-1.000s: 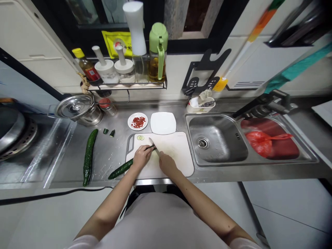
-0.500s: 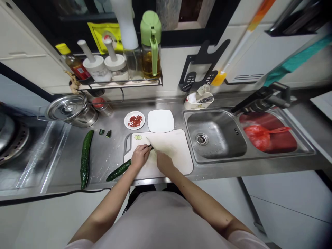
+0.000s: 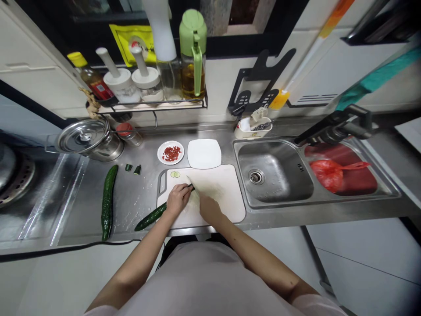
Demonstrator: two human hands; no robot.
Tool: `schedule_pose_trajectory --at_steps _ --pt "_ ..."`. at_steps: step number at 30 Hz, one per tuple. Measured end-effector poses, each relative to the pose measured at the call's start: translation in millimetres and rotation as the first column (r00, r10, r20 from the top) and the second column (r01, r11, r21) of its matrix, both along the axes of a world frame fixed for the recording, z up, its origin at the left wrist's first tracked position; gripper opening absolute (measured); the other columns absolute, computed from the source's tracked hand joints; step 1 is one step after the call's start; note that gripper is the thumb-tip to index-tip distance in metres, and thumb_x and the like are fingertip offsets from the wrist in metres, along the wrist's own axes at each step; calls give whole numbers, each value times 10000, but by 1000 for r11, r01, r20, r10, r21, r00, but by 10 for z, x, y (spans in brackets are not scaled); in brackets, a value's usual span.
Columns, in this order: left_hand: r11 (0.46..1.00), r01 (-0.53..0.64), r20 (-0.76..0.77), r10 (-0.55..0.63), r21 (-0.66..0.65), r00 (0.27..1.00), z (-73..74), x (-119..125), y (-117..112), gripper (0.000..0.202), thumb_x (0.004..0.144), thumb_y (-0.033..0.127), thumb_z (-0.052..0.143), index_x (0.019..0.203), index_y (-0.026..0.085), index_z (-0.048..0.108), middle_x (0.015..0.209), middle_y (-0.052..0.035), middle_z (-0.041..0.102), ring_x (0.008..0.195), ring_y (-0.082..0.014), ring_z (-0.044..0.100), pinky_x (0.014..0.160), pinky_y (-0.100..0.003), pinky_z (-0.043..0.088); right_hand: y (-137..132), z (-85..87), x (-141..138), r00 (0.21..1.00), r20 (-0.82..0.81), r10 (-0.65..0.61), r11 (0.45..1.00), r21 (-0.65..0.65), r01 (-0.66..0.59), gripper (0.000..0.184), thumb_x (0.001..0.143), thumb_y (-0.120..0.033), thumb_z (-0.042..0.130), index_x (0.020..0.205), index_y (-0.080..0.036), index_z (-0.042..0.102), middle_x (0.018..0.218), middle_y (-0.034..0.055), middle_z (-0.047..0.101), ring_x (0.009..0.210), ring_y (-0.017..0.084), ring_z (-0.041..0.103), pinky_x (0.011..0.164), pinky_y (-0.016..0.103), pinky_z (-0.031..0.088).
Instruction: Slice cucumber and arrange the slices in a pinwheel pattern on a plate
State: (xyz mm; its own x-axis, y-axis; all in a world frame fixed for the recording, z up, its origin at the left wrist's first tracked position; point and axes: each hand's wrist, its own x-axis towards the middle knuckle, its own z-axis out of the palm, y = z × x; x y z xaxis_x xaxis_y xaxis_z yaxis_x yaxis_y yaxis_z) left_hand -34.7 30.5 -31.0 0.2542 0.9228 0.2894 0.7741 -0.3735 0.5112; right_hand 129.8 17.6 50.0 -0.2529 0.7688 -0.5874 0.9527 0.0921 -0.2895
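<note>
On the white cutting board (image 3: 226, 193), my left hand (image 3: 177, 199) is closed over a dark green cucumber (image 3: 151, 217). The cucumber's long end sticks out to the lower left past the board, and its cut end shows just beyond my fingertips. My right hand (image 3: 209, 210) is wrapped round the handle of a knife (image 3: 193, 182), whose blade lies against that cut end; the handle itself is hidden. Pale cucumber slices (image 3: 175, 174) lie near the board's upper left corner. A second, whole cucumber (image 3: 108, 202) rests on the counter to the left, below two small cucumber ends (image 3: 133, 168).
Behind the board stand a small plate of red bits (image 3: 160, 153) and a white square plate (image 3: 204, 153). A steel pot (image 3: 110, 147) is at the back left. To the right is the sink (image 3: 276, 175), with a red bag (image 3: 327, 174) in its second basin. Bottles line a wall rack (image 3: 154, 105).
My right hand and the knife have shifted very slightly to the right and downward. My left hand stays on the cucumber, almost unmoved.
</note>
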Motion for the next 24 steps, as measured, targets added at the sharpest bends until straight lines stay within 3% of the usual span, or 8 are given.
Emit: schedule_pose_trajectory --at_steps 24 --pt "1000 -7 5 7 -18 1000 -24 -4 11 219 927 256 524 1038 234 712 1055 -66 688 974 -190 599 844 -344 510 -26 -94 9 1000 8 -3 1000 15 3 421 900 -55 360 1298 -106 489 1103 168 664 1038 238 642 835 313 479"
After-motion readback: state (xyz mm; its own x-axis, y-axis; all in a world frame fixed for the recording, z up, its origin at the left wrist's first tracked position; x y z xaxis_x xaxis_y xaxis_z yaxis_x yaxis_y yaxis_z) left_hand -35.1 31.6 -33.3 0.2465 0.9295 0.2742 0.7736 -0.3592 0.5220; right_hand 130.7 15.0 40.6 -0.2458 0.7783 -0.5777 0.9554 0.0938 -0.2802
